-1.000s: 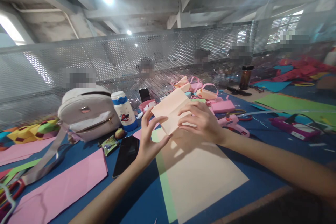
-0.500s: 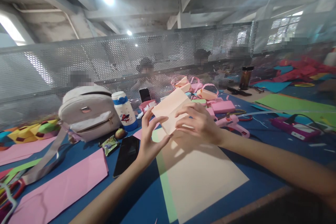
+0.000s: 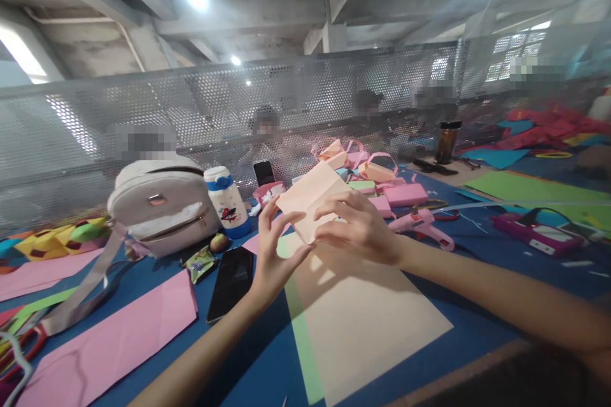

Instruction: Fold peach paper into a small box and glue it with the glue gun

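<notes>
A folded peach-coloured piece of paper (image 3: pixel 312 194) is held up in the middle, tilted, with a crease across it. My left hand (image 3: pixel 277 241) grips its left and lower edge, thumb and fingers on either side. My right hand (image 3: pixel 356 226) is closed on its right side, fingers bent over the near face; the fingertips are partly hidden. Below both hands lies a large peach sheet (image 3: pixel 377 324) on the table, with a light green sheet (image 3: pixel 303 337) showing from under its left edge. Shadows of the hands fall on the peach sheet.
Left are a black phone (image 3: pixel 231 283), a snack packet (image 3: pixel 200 262), pink paper (image 3: pixel 119 337), a white backpack (image 3: pixel 160 203) and a bottle (image 3: pixel 226 203). Right are a pink glue gun (image 3: pixel 424 227), a purple device (image 3: pixel 537 232) and green paper (image 3: pixel 539 197). A perforated metal screen (image 3: pixel 305 92) stands behind.
My right hand's fingers have shifted slightly left and curled more along the folded paper. My left hand and the paper are almost unmoved.
</notes>
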{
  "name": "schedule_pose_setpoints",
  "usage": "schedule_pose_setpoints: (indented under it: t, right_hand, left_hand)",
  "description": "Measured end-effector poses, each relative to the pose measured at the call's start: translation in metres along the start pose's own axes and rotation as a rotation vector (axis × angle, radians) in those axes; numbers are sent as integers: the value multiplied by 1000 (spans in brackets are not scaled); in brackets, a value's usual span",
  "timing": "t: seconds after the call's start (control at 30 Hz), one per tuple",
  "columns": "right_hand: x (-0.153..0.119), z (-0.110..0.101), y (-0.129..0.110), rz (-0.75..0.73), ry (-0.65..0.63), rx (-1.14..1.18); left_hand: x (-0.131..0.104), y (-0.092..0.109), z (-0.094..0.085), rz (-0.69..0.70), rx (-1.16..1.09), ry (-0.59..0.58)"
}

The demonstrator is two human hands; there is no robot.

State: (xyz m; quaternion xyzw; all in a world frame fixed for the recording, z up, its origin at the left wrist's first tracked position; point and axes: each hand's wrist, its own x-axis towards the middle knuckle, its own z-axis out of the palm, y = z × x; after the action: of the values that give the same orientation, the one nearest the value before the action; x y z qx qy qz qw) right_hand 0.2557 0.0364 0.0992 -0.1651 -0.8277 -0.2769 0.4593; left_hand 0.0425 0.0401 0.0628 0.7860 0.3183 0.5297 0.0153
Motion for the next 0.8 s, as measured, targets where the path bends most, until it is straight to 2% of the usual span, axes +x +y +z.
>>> schedule_pose_setpoints:
  t: [0.63, 0.8]
  right_hand:
    - [5, 2, -3, -96, -44, -31]
    - [6, 3, -5, -78, -48, -11]
  left_hand:
    - [-2, 0, 0, -11, -11, -3]
    - [-2, -1, 1, -14, -15, -5]
